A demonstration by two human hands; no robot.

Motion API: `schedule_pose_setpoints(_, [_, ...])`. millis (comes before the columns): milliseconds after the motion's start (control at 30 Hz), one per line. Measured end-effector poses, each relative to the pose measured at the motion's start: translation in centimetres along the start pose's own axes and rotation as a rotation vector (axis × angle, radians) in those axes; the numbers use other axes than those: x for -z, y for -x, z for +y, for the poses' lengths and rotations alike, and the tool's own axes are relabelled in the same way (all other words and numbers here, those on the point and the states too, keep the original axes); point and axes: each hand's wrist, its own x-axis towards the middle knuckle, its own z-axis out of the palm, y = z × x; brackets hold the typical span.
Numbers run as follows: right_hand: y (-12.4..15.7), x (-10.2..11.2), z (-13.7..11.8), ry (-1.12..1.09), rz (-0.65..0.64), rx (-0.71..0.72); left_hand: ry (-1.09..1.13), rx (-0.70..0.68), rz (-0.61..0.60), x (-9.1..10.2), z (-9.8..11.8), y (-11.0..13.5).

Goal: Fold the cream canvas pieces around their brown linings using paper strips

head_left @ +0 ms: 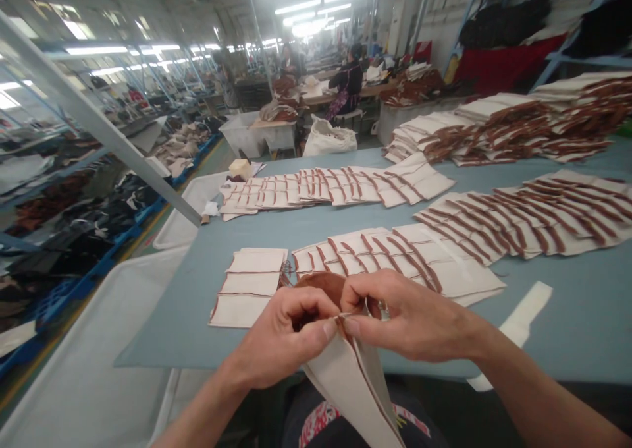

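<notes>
Fabric panel [340, 382], cream-coloured, is hanging below left hand [286, 336] and right hand [405, 316], beside the counter [162, 323], its long axis running down and rightward; both grips are pinching its upper edge, neither lying nearer.

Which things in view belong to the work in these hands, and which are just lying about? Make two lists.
Apparently part of the work:
- cream-and-brown piece, pinched by left hand and right hand
- similar pieces, overlapping in rows
- table beneath those rows

Probably just lying about:
- yellow block
- white sack beyond the table
- pale strip, use unclear
</notes>
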Motion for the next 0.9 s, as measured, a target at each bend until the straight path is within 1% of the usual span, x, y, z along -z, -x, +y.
schedule_pose_setpoints(67, [0.0,0.2,0.3,-0.021,-0.015,0.003,-0.012,0.045,-0.014,0.2,-0.2,-0.2])
schedule_pose_setpoints(167, [-0.3,0.5,0.7,0.014,-0.026,0.029,-0.07,0.094,-0.062,0.7,0.0,-0.6])
schedule_pose_setpoints(267, [-0.7,0.9,0.9,0.075,-0.039,0.064,-0.137,0.091,-0.131,1.4,0.3,-0.9])
schedule_pose_setpoints(333, [-1.1,1.4,1.0,0.102,-0.049,0.085,-0.175,0.07,-0.144,1.6,0.5,-1.1])
schedule_pose_setpoints(400, [-1.5,2.1,1.0,0.108,-0.067,0.093,-0.184,0.039,-0.124,1.6,0.6,-1.4])
schedule_pose_setpoints(467, [-1.9,2.8,1.1,0.119,-0.071,0.094,-0.182,-0.009,-0.072,1.4,0.5,-1.6])
schedule_pose_setpoints(567, [-2.1,3.1,1.4,0.211,-0.009,0.089,-0.277,-0.098,0.027,0.5,-0.3,-2.0])
schedule_pose_setpoints(667, [-2.0,2.4,2.2,0.303,0.045,0.082,-0.43,-0.155,0.102,-0.4,-1.8,-2.3])
schedule_pose_setpoints(767, [-1.6,0.9,3.6,0.344,0.031,0.038,-0.471,-0.173,0.17,-1.3,-3.7,-2.3])
schedule_pose_setpoints(833, [-1.2,-0.2,4.7,0.332,0.039,0.009,-0.456,-0.151,0.183,-1.6,-4.8,-2.0])
schedule_pose_setpoints(900, [-0.6,-1.3,5.6,0.243,0.047,-0.011,-0.409,-0.09,0.165,-2.0,-5.5,-1.5])
